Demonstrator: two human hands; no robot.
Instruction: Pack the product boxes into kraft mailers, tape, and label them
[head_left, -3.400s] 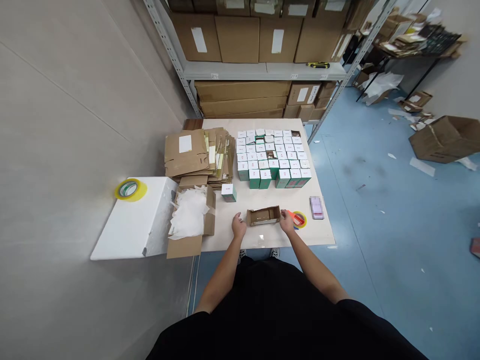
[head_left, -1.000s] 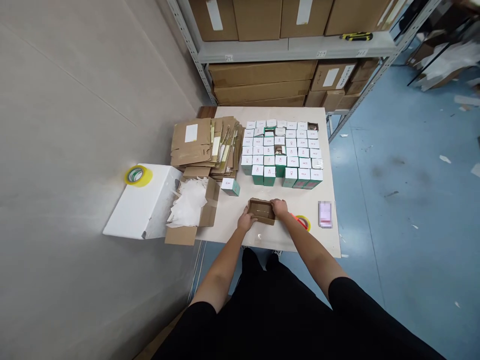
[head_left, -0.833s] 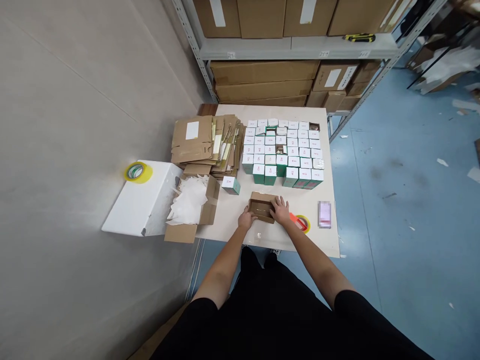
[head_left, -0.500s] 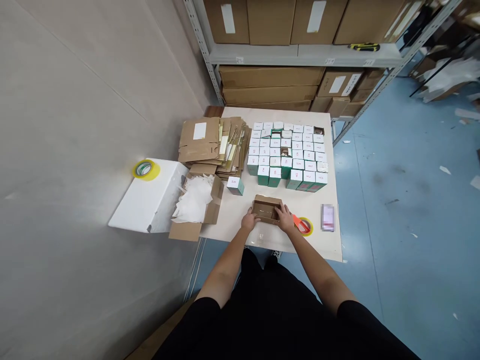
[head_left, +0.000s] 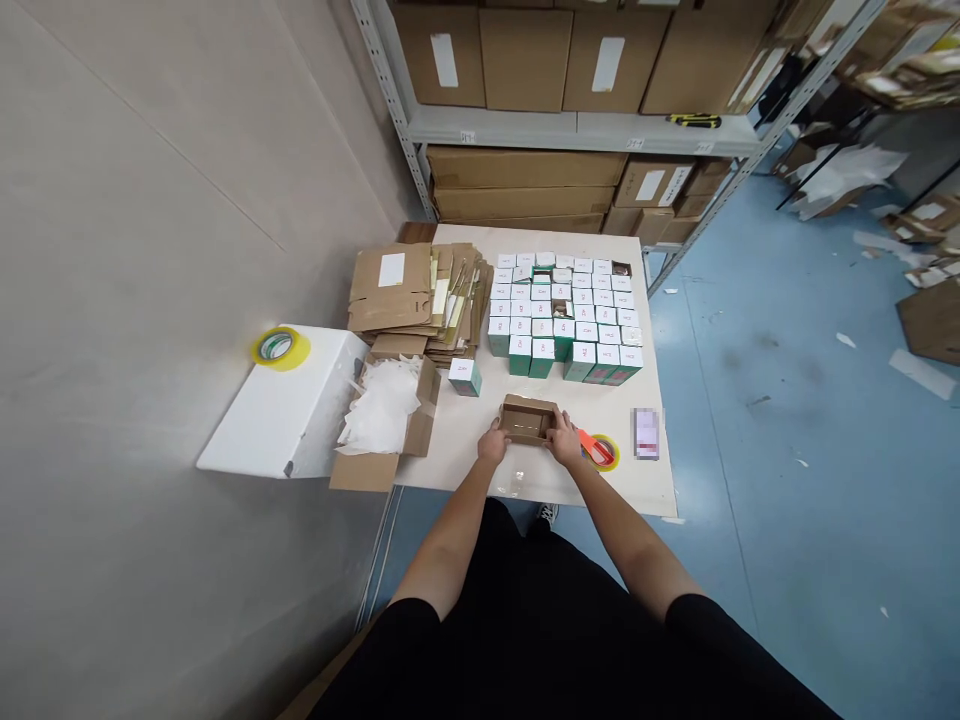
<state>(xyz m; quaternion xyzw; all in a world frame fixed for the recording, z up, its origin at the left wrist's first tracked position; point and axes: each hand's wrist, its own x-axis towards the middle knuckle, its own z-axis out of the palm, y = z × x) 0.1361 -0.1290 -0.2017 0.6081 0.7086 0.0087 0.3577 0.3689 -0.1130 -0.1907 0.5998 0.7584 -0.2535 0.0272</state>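
Far off to the left of the left grip sits the yellow tape roll on a white slab, then an open carton of white filler hanging at the table edge. Beyond that grip lies the stack of flat cardboard, and 1 lone green-and-white box stands just ahead of it.

Now the left hand: fingers curled in, its grip closed against the left end of the small brown box. The box sits on the table right between the 2 grips, near the front edge, open top up, walls standing. Whether anything lies inside, I cannot tell.

And here is the change. 3.4 s back that cardboard lay long and low with the hands well apart at its ends; under 1 s ago the right palm lay flat over it. Now both hands have come in tight and the piece is shorter, squarer, holding its shape. I'd call the walls formed, the top not yet shut.

The right hand clamps the right end, fingers hooked over the wall. Just to its right lies the orange-handled tape roll, untouched, then a blurred pink item. Ahead of both grips stands the block of green-and-white boxes
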